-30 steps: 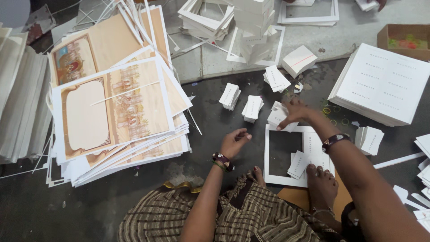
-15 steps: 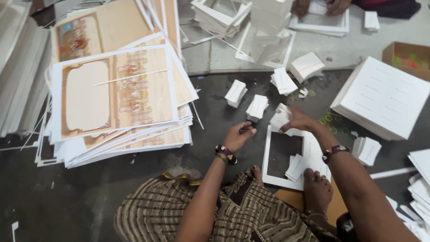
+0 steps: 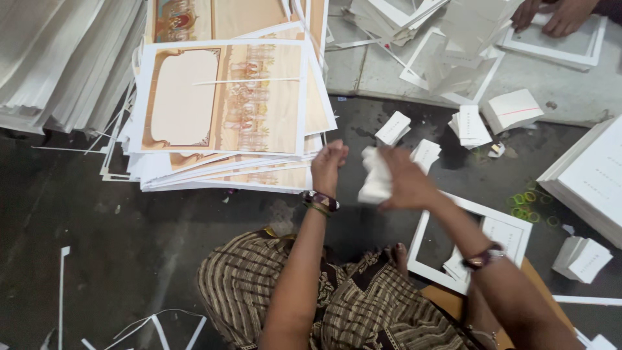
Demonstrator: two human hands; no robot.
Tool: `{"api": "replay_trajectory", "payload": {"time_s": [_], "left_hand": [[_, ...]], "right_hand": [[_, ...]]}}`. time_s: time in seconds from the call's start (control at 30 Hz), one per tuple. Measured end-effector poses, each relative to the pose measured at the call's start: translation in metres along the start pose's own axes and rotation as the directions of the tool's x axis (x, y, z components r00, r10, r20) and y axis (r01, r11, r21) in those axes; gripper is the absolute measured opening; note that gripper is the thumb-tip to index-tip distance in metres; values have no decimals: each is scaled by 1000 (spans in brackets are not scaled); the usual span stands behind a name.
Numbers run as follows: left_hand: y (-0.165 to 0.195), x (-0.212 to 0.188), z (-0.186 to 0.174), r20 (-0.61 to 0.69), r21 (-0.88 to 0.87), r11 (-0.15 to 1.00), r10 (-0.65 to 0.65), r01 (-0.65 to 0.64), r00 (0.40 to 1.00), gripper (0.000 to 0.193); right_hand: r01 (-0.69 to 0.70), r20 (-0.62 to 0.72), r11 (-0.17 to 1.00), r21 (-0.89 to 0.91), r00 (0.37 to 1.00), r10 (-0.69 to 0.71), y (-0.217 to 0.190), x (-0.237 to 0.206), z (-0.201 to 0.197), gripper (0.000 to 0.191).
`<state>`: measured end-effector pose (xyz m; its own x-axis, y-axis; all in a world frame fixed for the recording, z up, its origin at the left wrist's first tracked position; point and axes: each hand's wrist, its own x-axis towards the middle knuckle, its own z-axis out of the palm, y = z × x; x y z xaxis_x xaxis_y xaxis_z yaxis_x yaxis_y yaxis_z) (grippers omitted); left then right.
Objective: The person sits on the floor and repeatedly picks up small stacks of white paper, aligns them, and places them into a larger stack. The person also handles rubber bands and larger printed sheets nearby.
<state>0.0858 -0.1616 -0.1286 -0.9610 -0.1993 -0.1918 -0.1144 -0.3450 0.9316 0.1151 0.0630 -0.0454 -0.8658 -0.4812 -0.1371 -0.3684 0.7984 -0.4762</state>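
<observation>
Nearest me: patterned brown striped cloth (image 3: 337,304) over my lap, seated on the dark floor (image 3: 129,233). Just right of it lies a white cardboard frame with a cut-out window (image 3: 512,227), a few small white cards inside its opening.

My right hand (image 3: 405,181) grasps a small stack of white paper cards (image 3: 376,178), fingers closed over its right side. My left hand (image 3: 328,163) hangs just beside the stack's left edge, fingers curled; I cannot tell whether it touches the stack or grips anything.

Judgement: the step in hand looks like gathering and squaring a bundle of cards. The next move likely calls for both hands to steady the edges; loose green rubber bands (image 3: 528,204) lie near on the floor.

Farther out: more small white card bundles (image 3: 472,126) apart on the floor, and a tall pile of large printed sheets, beige with ornate borders (image 3: 223,97), at left. At right, a thick white rectangular stack (image 3: 593,178). Farthest, another person's hands (image 3: 551,14) rest on white frames.
</observation>
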Motion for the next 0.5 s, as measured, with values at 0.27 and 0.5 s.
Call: {"api": "replay_trajectory", "payload": {"time_s": [0.27, 0.5], "left_hand": [[-60, -29, -15, 90, 629, 752, 185, -199, 979, 47], [-81, -29, -2, 181, 449, 832, 272, -326, 945, 62]], "right_hand": [[3, 163, 931, -365, 985, 61, -3, 16, 86, 132], [73, 35, 942, -327, 997, -65, 0, 29, 89, 124]]}}
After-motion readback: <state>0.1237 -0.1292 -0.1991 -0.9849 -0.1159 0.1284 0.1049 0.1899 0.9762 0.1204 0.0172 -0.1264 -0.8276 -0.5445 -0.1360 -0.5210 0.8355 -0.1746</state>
